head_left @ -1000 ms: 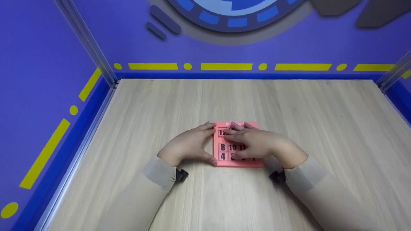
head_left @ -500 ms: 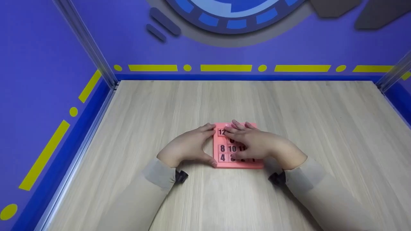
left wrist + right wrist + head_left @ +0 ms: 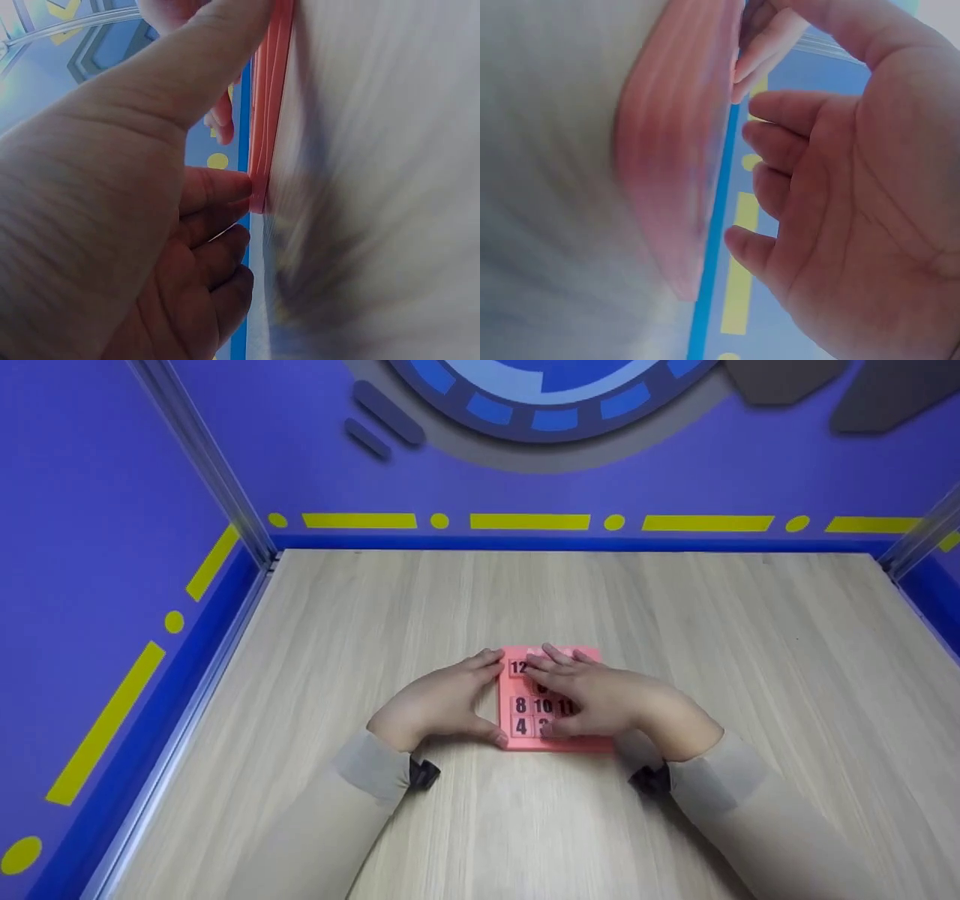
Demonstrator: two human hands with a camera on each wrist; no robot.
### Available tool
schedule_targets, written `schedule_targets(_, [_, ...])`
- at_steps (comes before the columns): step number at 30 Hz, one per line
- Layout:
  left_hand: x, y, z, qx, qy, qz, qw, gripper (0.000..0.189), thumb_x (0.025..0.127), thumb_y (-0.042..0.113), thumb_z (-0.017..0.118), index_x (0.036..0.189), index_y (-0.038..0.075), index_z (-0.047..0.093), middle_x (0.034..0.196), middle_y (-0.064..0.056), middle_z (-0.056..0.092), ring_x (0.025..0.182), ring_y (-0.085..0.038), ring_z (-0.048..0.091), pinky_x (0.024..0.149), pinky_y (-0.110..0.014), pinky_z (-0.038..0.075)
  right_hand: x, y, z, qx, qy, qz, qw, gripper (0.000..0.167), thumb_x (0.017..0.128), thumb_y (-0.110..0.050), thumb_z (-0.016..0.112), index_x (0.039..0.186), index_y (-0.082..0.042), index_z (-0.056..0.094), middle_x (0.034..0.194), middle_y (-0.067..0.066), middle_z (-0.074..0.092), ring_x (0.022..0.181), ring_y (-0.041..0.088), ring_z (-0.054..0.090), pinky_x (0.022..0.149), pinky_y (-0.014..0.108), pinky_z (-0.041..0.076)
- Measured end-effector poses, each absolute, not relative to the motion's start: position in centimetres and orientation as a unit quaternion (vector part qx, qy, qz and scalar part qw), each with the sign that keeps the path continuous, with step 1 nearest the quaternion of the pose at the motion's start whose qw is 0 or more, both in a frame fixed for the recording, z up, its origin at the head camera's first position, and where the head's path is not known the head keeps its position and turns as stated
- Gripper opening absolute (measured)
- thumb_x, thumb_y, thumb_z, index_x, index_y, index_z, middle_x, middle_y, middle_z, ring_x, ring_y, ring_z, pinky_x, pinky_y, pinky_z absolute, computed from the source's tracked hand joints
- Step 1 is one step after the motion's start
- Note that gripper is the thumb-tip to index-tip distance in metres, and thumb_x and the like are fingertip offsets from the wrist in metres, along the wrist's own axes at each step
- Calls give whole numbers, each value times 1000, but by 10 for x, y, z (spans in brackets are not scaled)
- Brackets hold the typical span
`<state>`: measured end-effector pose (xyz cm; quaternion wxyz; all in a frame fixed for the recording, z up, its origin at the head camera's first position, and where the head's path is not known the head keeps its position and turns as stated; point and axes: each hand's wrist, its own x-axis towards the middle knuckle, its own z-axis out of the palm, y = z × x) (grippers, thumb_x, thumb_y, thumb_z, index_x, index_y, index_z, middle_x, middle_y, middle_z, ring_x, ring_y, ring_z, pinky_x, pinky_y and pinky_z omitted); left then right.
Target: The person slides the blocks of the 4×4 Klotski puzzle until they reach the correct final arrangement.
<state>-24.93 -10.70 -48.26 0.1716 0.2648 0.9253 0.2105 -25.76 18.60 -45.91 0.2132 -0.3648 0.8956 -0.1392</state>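
Observation:
A pink number sliding puzzle (image 3: 505, 690) lies flat on the table. Its tiles 12 (image 3: 518, 667), 8 (image 3: 520, 706), 10 (image 3: 543, 706) and 4 (image 3: 521, 727) show plainly; others are partly or wholly hidden under the right hand. My left hand (image 3: 442, 701) holds the puzzle's left side, thumb at the near corner and fingers at the far one. In the left wrist view a fingertip touches the pink edge (image 3: 271, 112). Spread over the tiles is my right hand (image 3: 600, 697), fingers extended. The right wrist view shows its palm (image 3: 870, 195) above the board; fingertip contact cannot be made out.
The wood-grain table (image 3: 375, 607) extends around the puzzle on every side. Blue-purple panels (image 3: 225, 450) with yellow dashes rise behind and at the left, joined by a metal corner post (image 3: 202, 457). Black straps (image 3: 424, 773) sit at both wrists.
My right hand has shifted very slightly on the board, baring more of tile 12 and part of a tile below it. Tiles at the near right are now covered. My left hand has stayed put.

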Motion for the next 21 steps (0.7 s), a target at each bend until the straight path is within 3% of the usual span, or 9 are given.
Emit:
schedule_targets(4, [-250,-108,-484,266,921,220,178,127,84,67,93,179,12,31,192,3,14,179,-21,16,147,-44,23,-252,184,-453,-374,891,-134,218,85,105,-46,72,177,-17,39,189,1,26,179,31,14,148,61,9])
schedule_targets(11, [-250,-109,-483,261,915,240,194,128,84,63,95,180,14,27,193,6,10,178,-21,16,147,-44,23,-240,176,-446,-392,886,-104,225,79,105,-47,72,173,-15,48,184,4,40,177,35,25,145,64,23])
schedule_targets(21, [-251,-108,-482,260,913,243,199,126,85,60,96,180,12,28,192,3,10,178,-22,15,147,-43,22,-238,172,-449,-390,888,-93,226,80,105,-52,73,173,-18,48,182,6,42,177,35,24,145,66,22])
